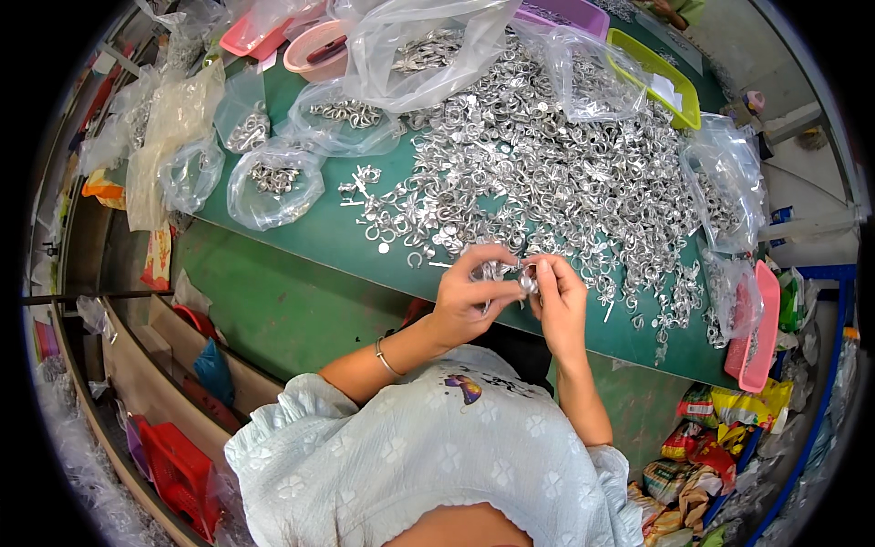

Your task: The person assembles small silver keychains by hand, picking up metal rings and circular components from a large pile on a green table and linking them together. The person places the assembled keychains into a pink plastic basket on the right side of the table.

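Observation:
A big heap of small silver metal parts [547, 173] covers the green table [301, 228]. My left hand [469, 292] and my right hand [558, 301] meet at the table's near edge, just in front of the heap. Both hands pinch a small cluster of silver parts [512, 275] between their fingertips. A thin bracelet sits on my left wrist.
Clear plastic bags of silver parts [273, 182] lie at the left and back of the table. A pink tray [756, 328] stands at the right edge, a yellow-green tray [661, 73] and a pink bowl [314, 50] at the back. Red baskets [178, 469] sit on the floor at the left.

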Tool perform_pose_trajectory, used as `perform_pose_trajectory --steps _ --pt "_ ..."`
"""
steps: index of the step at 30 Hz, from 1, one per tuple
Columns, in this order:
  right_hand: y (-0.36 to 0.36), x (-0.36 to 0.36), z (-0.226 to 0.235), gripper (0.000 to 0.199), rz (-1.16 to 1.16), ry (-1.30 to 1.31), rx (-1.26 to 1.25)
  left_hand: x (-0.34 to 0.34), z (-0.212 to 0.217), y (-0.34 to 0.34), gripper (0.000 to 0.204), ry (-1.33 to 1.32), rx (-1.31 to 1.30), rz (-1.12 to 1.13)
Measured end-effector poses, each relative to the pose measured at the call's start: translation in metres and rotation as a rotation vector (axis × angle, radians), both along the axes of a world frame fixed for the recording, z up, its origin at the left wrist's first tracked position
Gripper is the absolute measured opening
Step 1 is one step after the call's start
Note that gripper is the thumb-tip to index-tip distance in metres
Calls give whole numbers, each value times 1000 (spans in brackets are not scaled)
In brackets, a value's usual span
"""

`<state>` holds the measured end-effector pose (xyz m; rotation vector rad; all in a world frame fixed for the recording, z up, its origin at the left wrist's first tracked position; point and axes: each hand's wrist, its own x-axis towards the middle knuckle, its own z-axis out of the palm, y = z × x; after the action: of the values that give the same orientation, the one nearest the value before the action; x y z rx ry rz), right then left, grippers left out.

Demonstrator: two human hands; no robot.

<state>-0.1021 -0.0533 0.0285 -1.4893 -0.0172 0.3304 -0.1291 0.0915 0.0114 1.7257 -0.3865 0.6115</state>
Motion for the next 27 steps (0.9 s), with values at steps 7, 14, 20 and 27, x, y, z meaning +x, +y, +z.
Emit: perform_pose_trajectory --steps 7,14,20,27 --pt "-2 13 -8 21 -33 75 131 22 -12 11 20 104 117 291" --pt "-6 15 -17 18 -50 110 243 26 -11 34 27 760 -675 -116" --pt "3 17 -4 30 145 -530 -301 16 -21 23 52 1174 -1578 -784" --pt "-12 19 -6 21 1 -79 124 13 -23 19 53 1173 -1292 -793"
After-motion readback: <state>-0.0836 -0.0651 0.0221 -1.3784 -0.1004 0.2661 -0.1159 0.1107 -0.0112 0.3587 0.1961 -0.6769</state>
